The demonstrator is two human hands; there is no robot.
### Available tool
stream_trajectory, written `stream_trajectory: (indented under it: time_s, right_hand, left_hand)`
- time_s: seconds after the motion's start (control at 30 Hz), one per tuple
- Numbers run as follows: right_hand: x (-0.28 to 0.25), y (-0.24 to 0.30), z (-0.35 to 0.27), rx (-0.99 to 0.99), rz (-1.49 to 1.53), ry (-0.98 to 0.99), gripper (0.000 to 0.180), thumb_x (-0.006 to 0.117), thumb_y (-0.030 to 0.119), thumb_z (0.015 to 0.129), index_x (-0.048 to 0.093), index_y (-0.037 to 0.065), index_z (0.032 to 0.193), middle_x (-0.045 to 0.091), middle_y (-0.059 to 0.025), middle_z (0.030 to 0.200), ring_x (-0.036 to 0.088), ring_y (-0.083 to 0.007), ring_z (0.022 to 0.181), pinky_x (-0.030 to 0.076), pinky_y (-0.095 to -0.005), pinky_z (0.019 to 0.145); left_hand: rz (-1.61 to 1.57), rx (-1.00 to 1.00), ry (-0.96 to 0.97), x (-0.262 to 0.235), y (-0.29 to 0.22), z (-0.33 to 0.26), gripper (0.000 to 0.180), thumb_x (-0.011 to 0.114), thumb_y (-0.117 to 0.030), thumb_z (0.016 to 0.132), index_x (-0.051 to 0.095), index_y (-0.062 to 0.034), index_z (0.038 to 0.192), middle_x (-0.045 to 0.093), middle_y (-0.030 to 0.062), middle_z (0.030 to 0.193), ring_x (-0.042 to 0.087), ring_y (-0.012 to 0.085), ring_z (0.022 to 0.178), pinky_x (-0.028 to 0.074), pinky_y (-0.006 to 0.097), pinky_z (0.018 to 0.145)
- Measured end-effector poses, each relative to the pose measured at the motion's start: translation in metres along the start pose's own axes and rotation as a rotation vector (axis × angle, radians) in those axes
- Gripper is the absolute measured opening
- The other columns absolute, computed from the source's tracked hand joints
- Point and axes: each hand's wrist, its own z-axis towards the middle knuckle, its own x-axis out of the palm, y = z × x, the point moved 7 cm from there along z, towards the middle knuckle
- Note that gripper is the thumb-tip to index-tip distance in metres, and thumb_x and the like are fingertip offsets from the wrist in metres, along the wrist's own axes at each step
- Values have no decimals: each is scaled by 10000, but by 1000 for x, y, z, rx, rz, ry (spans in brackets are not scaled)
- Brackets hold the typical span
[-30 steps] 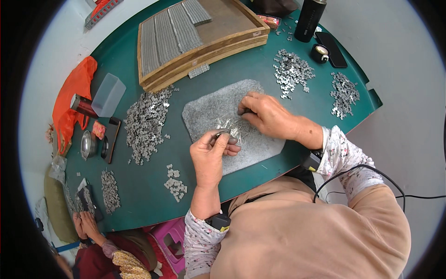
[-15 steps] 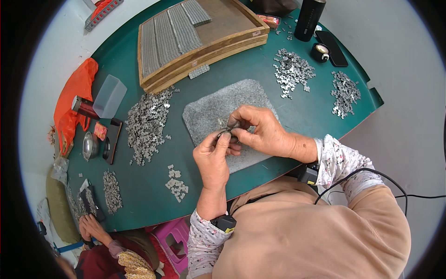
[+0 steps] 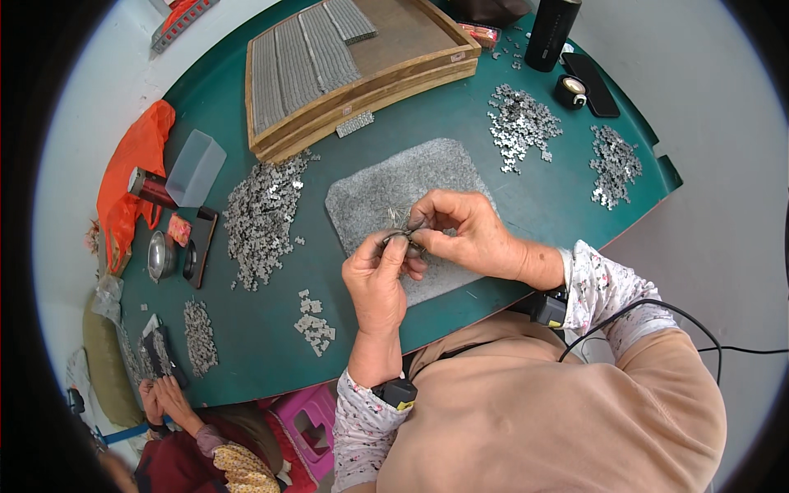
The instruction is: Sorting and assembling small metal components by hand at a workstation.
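Observation:
My left hand (image 3: 376,279) and my right hand (image 3: 460,232) meet over the near part of a grey felt mat (image 3: 374,197) on the green table (image 3: 526,205). Both pinch the same small bunch of thin metal pieces (image 3: 404,234) between fingertips, held just above the mat. The pieces are mostly covered by my fingers. A large heap of small metal parts (image 3: 261,215) lies left of the mat, and a small cluster of parts (image 3: 315,322) sits near the table's front edge.
A wooden tray (image 3: 411,49) with rows of packed metal parts stands at the back. Two more heaps of parts (image 3: 519,125) (image 3: 615,163) lie at right, near a black cylinder (image 3: 551,33). An orange bag (image 3: 131,172) and a clear box (image 3: 196,168) are at left. Another person's hands (image 3: 160,398) work at lower left.
My right hand has come back from the mat's far side toward me and joined my left hand. Both now hold the metal pieces together, nearer the mat's front edge.

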Motion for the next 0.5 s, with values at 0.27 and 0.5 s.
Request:
stream_trajectory:
  time_s: [0.27, 0.5]
  right_hand:
    - [-6, 13, 0, -262, -257, 126, 112, 695, 15, 798, 656, 1, 902, 638, -84, 848, 630, -202, 764, 509, -309, 689]
    - [-32, 2, 34, -200, -879, 49, 128, 695, 61, 773, 673, 8, 887, 635, -157, 866, 630, -345, 806, 510, -406, 705]
  left_hand:
    - [133, 42, 2, 1, -1, -1, 102, 624, -40, 912, 662, 44, 954, 661, 89, 755, 633, 138, 599, 515, 247, 512]
    - [127, 15, -37, -5, -6, 1, 111, 582, -67, 941, 631, 26, 974, 671, 116, 773, 663, 188, 627, 538, 280, 557]
